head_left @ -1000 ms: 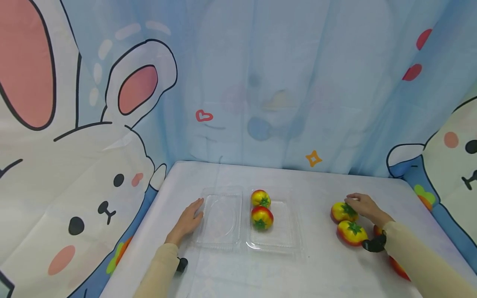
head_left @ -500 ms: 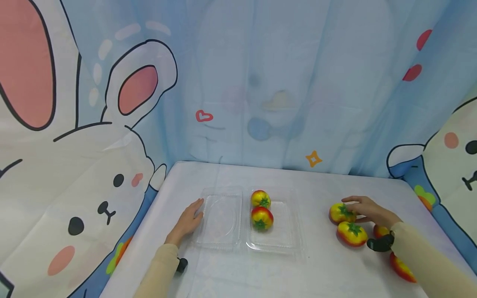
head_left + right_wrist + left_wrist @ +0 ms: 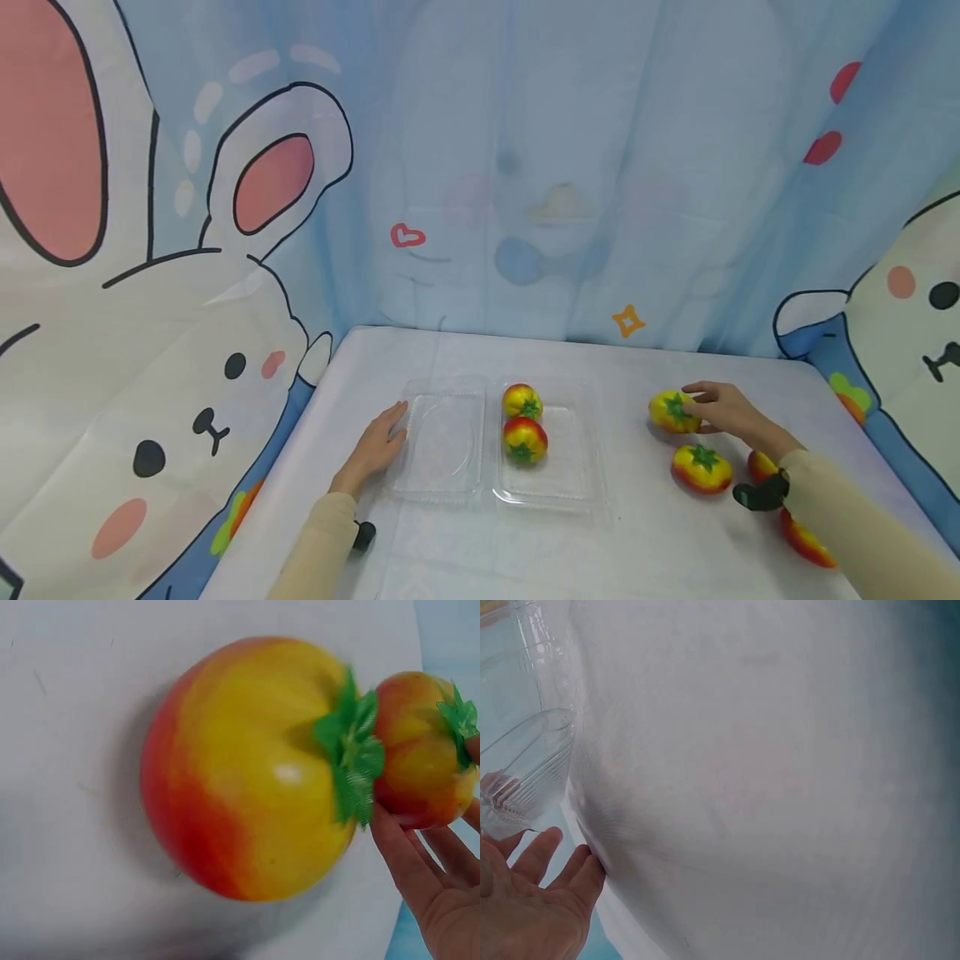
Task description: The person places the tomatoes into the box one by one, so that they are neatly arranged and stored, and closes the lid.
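My right hand (image 3: 726, 410) holds a yellow-and-red fruit (image 3: 672, 412) with a green leafy top. In the right wrist view its thumb is at the leaves and the fingers (image 3: 409, 859) lie under the held fruit (image 3: 420, 750). A second such fruit (image 3: 702, 469) sits on the table just nearer, large in the right wrist view (image 3: 247, 780). My left hand (image 3: 380, 442) rests at the left edge of a clear plastic clamshell box's lid (image 3: 442, 437), fingers loosely extended. Two matching fruits (image 3: 525, 440) sit along the left side of the box's base (image 3: 562, 500).
Two more fruits (image 3: 806, 540) lie near my right forearm, partly covered by the sleeve and the wrist camera (image 3: 761, 493). The white table (image 3: 480, 550) ends at a blue curtain (image 3: 480, 167) with cartoon rabbits, behind and at both sides.
My right hand has closed on the far right fruit and moved it left and away from the fruit beside it. The left hand stays at the lid.
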Action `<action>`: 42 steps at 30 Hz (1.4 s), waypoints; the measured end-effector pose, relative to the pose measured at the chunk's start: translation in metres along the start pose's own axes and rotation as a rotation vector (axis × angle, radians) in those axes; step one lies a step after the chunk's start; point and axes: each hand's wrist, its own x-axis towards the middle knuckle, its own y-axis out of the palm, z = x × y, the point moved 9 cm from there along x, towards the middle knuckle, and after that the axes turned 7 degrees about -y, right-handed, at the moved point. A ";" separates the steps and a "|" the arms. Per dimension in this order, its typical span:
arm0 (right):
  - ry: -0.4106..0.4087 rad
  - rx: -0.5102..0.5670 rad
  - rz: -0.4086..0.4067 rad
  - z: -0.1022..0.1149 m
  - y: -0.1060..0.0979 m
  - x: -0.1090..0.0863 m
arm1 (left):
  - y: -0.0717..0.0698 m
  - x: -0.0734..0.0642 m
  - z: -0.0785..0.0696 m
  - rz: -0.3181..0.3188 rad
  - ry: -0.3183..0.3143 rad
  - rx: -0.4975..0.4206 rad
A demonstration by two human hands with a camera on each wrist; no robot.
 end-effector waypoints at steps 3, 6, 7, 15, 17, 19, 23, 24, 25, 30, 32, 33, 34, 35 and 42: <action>-0.047 -0.033 -0.039 0.017 0.000 0.000 | -0.001 -0.001 -0.001 0.000 -0.003 -0.001; -0.093 -0.049 -0.077 0.038 0.002 -0.001 | -0.001 -0.001 -0.002 0.002 -0.008 -0.006; -0.107 -0.048 -0.086 0.045 0.003 -0.001 | -0.001 -0.001 -0.002 0.002 -0.010 -0.009; -0.259 0.003 -0.107 0.103 0.030 -0.006 | 0.001 -0.002 0.000 -0.003 0.003 -0.004; -0.306 0.009 -0.096 0.118 0.039 -0.009 | 0.001 -0.003 0.001 -0.004 0.003 -0.001; -0.345 0.013 -0.085 0.133 0.049 -0.011 | 0.001 -0.003 0.001 -0.006 0.002 0.001; -0.409 0.002 -0.060 0.155 0.070 -0.015 | 0.000 -0.002 0.000 -0.009 0.005 -0.005; -0.426 -0.003 -0.051 0.160 0.075 -0.017 | 0.000 -0.002 0.000 -0.009 0.003 -0.007; -0.442 -0.005 -0.043 0.164 0.081 -0.019 | 0.000 -0.001 -0.001 -0.008 0.002 -0.008; -0.558 -0.002 -0.026 0.184 0.107 -0.029 | 0.000 -0.001 -0.001 -0.007 0.009 -0.004; -0.595 0.013 -0.026 0.190 0.116 -0.032 | -0.001 -0.001 0.000 -0.008 0.017 -0.005; -0.609 0.021 -0.024 0.193 0.120 -0.033 | -0.001 -0.001 0.000 -0.011 0.022 -0.007; -0.618 0.024 -0.024 0.195 0.124 -0.034 | -0.001 -0.001 0.000 -0.010 0.023 -0.008; -0.629 0.024 -0.021 0.197 0.127 -0.036 | 0.000 0.000 0.000 -0.009 0.024 -0.005; -0.660 0.015 -0.020 0.204 0.142 -0.038 | 0.000 0.001 0.000 -0.004 0.011 0.006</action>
